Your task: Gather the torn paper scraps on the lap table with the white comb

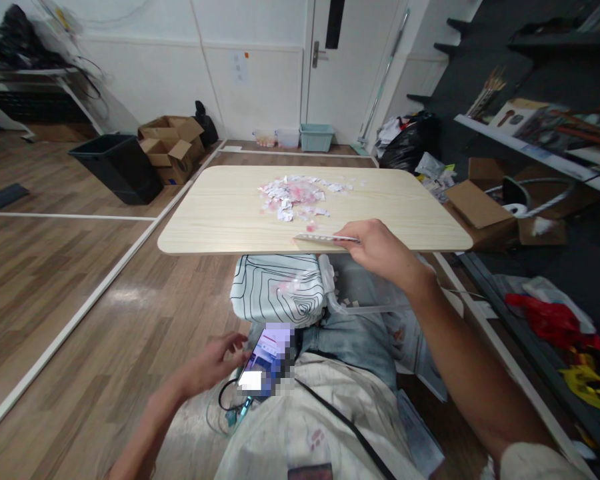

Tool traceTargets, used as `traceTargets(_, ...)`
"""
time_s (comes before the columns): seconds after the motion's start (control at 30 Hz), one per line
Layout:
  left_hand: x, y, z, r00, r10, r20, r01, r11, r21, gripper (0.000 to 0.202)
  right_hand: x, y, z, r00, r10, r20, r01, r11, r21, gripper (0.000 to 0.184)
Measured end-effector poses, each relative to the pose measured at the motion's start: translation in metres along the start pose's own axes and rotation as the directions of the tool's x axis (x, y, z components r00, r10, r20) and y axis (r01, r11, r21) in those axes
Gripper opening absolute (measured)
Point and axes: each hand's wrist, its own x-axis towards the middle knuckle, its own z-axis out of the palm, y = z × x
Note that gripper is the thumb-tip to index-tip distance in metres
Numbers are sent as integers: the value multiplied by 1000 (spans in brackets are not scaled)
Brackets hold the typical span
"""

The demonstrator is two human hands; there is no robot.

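My right hand [375, 243] grips a thin, flat, whitish strip [320, 237] with a row of small marks along it, at the near edge of the pale wooden table [205, 213]. Its exact kind does not show. Beyond it lies a loose heap of torn white and pink paper bits [295, 193], with a small pink patch [311, 228] nearer the strip. My left hand [220, 363] is low at the left, holding nothing, its fingers slightly apart beside a lit phone [267, 357] on my lap. Whether the fingertips touch the phone I cannot tell.
Below the table's near edge are a line-patterned pale cushion-like thing [277, 290] and a clear plastic bin [360, 280]. A black bin [120, 167] and cardboard boxes [173, 143] stand left; another open box [485, 207] stands right, under a shelf [530, 147].
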Motion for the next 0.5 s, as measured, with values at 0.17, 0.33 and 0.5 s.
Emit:
traceTargets(0.17, -27, 66, -70, 998, 43, 37, -50, 975, 216, 66, -3, 0, 4, 1000, -30, -3, 30, 999, -25, 29)
traceTargets(0.33, -12, 129, -136, 930, 293, -222, -194, 904, 381, 69, -2, 0, 3, 1000, -26, 13, 27, 999, -37, 27)
traceTargets(0.5, 58, 150, -177, 758, 480, -441, -212, 821, 530, 75, 1, -2, -1, 997, -38, 66, 41, 998, -44, 32)
